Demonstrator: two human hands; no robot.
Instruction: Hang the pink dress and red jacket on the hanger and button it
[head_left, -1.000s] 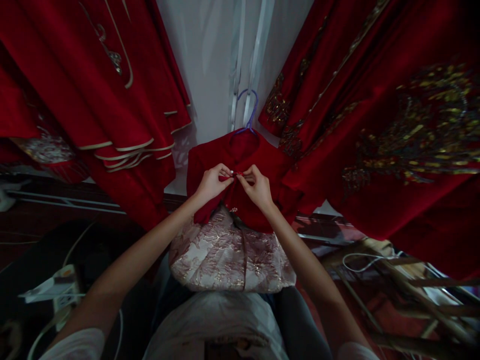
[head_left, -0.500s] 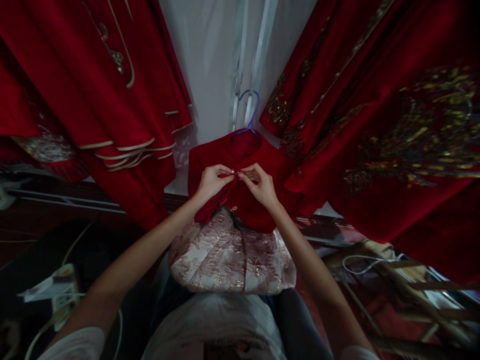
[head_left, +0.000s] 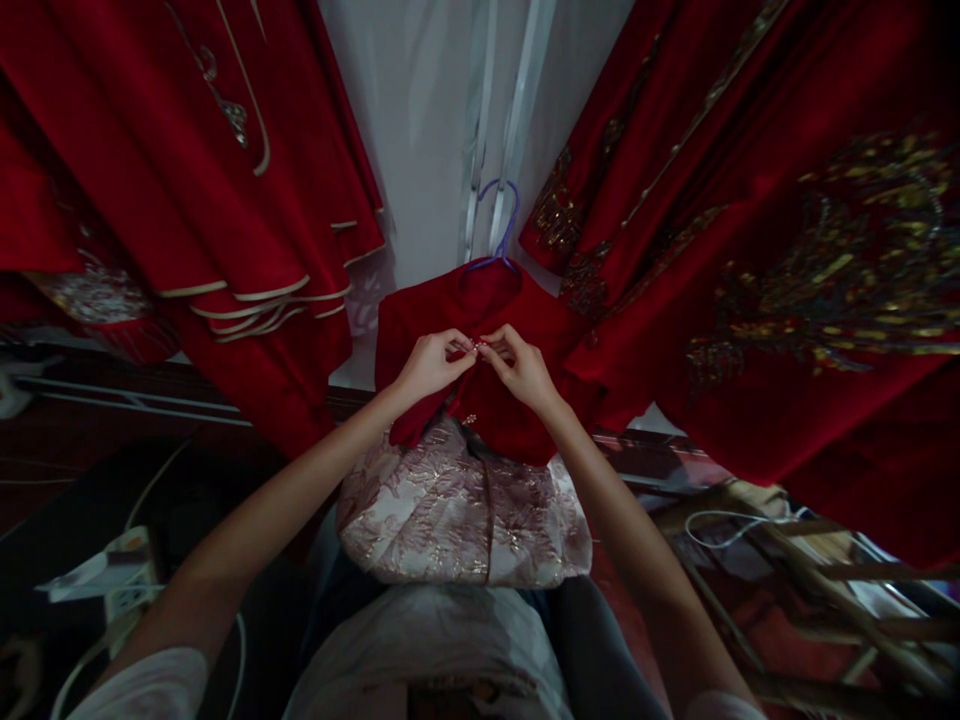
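A small red jacket [head_left: 540, 330] hangs on a purple hanger [head_left: 501, 225] in front of me, over a pale brocade skirt [head_left: 457, 510]. My left hand [head_left: 429, 364] and my right hand [head_left: 522, 368] meet at the jacket's front, fingers pinched together on a small shiny button [head_left: 475, 347] and the fabric edges beside it. A second button [head_left: 469, 418] shows lower on the jacket front.
Large red embroidered garments hang at the left [head_left: 187, 180] and right [head_left: 787, 260], with a white wall [head_left: 427, 120] between them. A power strip with cables [head_left: 124, 580] lies at lower left. A wooden frame with a white cord [head_left: 787, 560] stands at lower right.
Both hands have shifted slightly up and closer together on the button; otherwise little has moved.
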